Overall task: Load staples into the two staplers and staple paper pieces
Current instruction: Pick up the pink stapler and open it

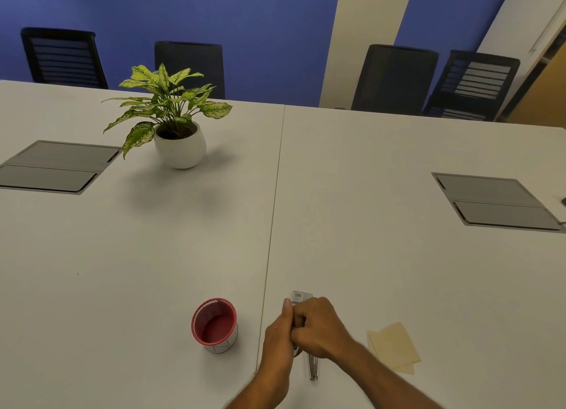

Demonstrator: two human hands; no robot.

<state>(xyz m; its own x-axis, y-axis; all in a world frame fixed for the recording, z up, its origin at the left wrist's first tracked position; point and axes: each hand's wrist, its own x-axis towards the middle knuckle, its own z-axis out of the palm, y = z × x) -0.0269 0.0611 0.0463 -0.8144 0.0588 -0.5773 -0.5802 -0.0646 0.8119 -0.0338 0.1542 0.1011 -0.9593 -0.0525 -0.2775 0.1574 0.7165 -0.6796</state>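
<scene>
Both hands meet near the table's front edge. My left hand (280, 332) and my right hand (318, 326) are curled together around a small object that the fingers mostly hide. A small box with a barcode label (301, 296), apparently the staple box, sticks out just beyond the fingers. A metal stapler (313, 369) lies on the table under my right wrist, only its near end showing. Pale yellow paper pieces (395, 347) lie overlapped to the right of my hands.
A red mesh cup (214, 324) stands left of my hands. Farther back are a potted plant (177, 126) and two grey cable hatches (52, 166) (496, 201). Black chairs (395, 77) line the far side of the white table (367, 255).
</scene>
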